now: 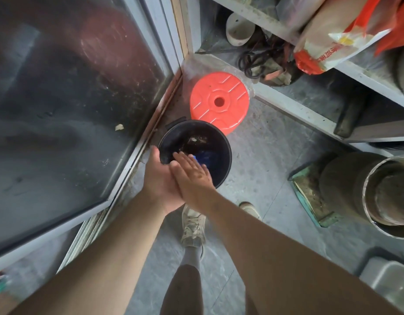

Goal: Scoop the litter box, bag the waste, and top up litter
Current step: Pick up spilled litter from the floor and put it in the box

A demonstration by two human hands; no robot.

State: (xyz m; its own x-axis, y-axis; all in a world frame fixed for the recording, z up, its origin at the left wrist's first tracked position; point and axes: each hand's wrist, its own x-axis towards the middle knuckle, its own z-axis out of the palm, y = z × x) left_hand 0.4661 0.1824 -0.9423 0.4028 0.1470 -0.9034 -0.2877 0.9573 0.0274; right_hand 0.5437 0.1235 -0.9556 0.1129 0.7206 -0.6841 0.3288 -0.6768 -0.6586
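Left hand [161,178] and right hand [193,176], fingers flat, are pressing together, partly hiding round black plastic bin [223,155]; contents indistinct.

Only print in sight is on the white-and-red plastic bag [337,45] on the shelf [364,73], well beyond the fingertips [180,155] and off to their right. It carries a row of red characters, approx. 4–5, along the lower edge, running diagonally, too blurred and skewed to read. A small yellow patch sits above them, no lettering made out on it. Orange stool [219,102], just past the fingers, has molded ridges only, no text. Black bin [226,160] under the fingers: no label visible. Nothing else legible, no nos., no brand names, no signs.
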